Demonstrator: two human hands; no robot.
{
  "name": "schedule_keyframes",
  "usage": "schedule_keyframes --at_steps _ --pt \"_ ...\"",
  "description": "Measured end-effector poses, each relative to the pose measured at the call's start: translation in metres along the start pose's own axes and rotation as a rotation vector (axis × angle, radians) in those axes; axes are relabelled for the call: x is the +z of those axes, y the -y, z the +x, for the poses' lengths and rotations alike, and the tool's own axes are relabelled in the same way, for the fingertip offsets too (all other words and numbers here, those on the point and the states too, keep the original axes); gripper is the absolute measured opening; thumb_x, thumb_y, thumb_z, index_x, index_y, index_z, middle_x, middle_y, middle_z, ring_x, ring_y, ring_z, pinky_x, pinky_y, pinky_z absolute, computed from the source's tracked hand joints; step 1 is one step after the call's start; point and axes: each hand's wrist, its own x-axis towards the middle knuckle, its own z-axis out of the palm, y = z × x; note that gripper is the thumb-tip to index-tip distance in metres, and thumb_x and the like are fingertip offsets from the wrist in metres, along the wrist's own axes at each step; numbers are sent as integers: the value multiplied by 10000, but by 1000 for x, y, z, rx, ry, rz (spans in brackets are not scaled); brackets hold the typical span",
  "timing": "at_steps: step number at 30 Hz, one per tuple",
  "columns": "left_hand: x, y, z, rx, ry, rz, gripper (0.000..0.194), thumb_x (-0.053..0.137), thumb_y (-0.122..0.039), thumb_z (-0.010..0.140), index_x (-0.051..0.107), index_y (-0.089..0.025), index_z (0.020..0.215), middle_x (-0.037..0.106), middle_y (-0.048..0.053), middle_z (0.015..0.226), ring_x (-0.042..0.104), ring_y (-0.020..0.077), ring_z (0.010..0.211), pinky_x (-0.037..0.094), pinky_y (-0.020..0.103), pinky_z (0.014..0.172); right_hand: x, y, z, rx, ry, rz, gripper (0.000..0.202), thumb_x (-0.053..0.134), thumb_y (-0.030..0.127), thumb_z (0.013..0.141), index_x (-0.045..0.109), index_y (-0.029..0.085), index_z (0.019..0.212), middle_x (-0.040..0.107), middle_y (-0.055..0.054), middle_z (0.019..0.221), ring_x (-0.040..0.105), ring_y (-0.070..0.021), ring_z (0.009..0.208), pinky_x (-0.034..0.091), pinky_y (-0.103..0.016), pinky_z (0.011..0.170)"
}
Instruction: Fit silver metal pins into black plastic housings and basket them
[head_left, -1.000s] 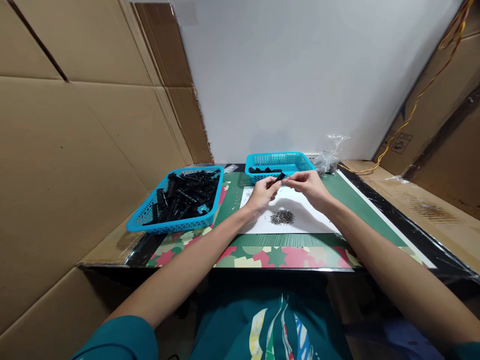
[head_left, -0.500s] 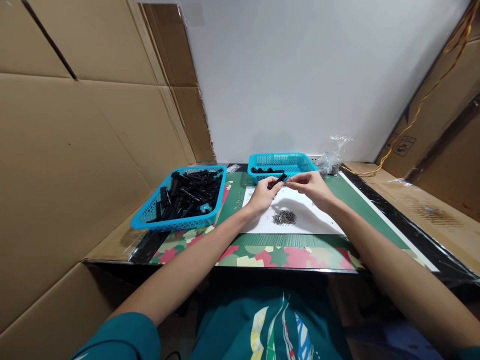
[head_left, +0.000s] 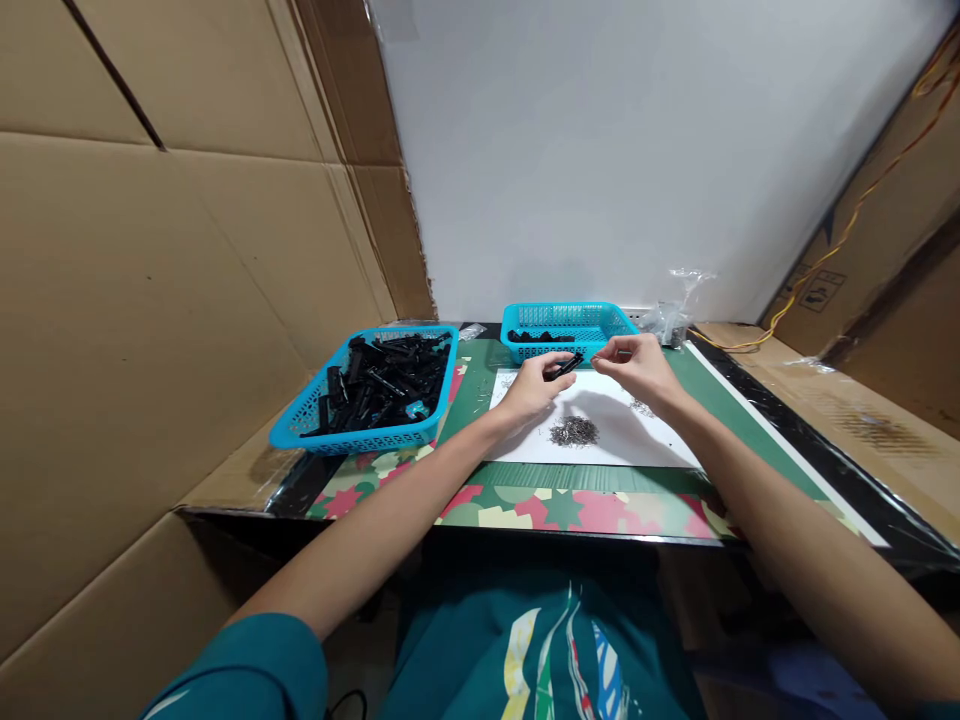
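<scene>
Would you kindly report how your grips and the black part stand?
Left grip holding black part. Right grip close by, apart, contents unclear. No obstruction visible between.

On our table (head_left: 819, 447) we see a heap of small pieces (head_left: 574, 431) on a paper sheet (head_left: 637, 443), one basket (head_left: 379, 439) left of it, a second basket (head_left: 574, 315) behind it, and a plastic bag (head_left: 669, 326) right of that.

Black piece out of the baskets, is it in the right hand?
No, the left hand grips the black piece.
</scene>
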Motion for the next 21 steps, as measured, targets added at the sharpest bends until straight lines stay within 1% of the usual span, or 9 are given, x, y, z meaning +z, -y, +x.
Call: schedule_keyframes --at_steps 2,4,6,8,10,12,14,17,21 --pt "-1 -1 0 8 49 55 436 767 -235 894 746 -174 1325 718 176 1404 678 296 1207 539 430 994 -3 -6 3 9 34 -59 170 744 328 681 683 176 635 699 -80 718 531 -168 650 370 -329 601" --pt "0 -3 -2 12 86 109 415 733 -228 913 742 -166 1323 720 182 1400 679 313 1218 536 453 1015 -6 -12 5 21 75 -91 173 752 328 700 689 177 640 707 -82 736 547 -176 667 380 -336 623" --pt "1 -5 -4 63 77 166 376 690 -212 930 737 -172 1301 741 171 1340 689 300 1161 538 444 990 -7 -15 6 30 116 -90 177 764 323 709 684 180 643 689 -72 726 558 -180 676 390 -341 640" --pt "3 -9 -7 143 41 217 318 637 -199 951 734 -195 1254 755 137 1267 689 267 1075 525 413 951 -6 -15 5 48 163 -52 179 777 319 708 681 181 649 660 -56 701 561 -180 675 397 -343 645" --pt "3 -12 -10 186 24 263 261 591 -213 978 718 -216 1206 761 90 1117 667 227 932 500 374 873 -4 -12 2 71 204 5 190 792 328 705 685 179 656 656 -51 695 565 -181 680 405 -344 646" --pt "2 -14 -13 187 47 304 213 562 -258 1007 690 -228 1174 716 37 909 601 196 772 452 345 777 -2 -7 0 85 228 52 206 809 346 699 694 178 664 677 -58 707 579 -187 695 420 -346 652" --pt "1 -15 -14 192 84 342 167 558 -298 1020 675 -232 1119 650 5 792 546 185 697 404 332 726 -1 -3 -2 89 242 79 214 825 356 691 704 181 670 697 -64 719 593 -193 708 430 -348 658" --pt "0 -16 -14 222 112 397 133 560 -315 1024 658 -226 1015 651 16 823 560 192 731 378 328 721 -1 -2 -3 99 266 99 212 842 358 687 718 187 678 706 -64 721 590 -188 702 421 -346 651" --pt "-2 -14 -13 235 157 422 152 536 -342 1046 637 -231 1020 649 20 859 566 197 757 369 324 718 -4 -4 -2 109 286 75 217 844 382 717 751 186 710 692 -58 713 548 -165 662 386 -338 623"
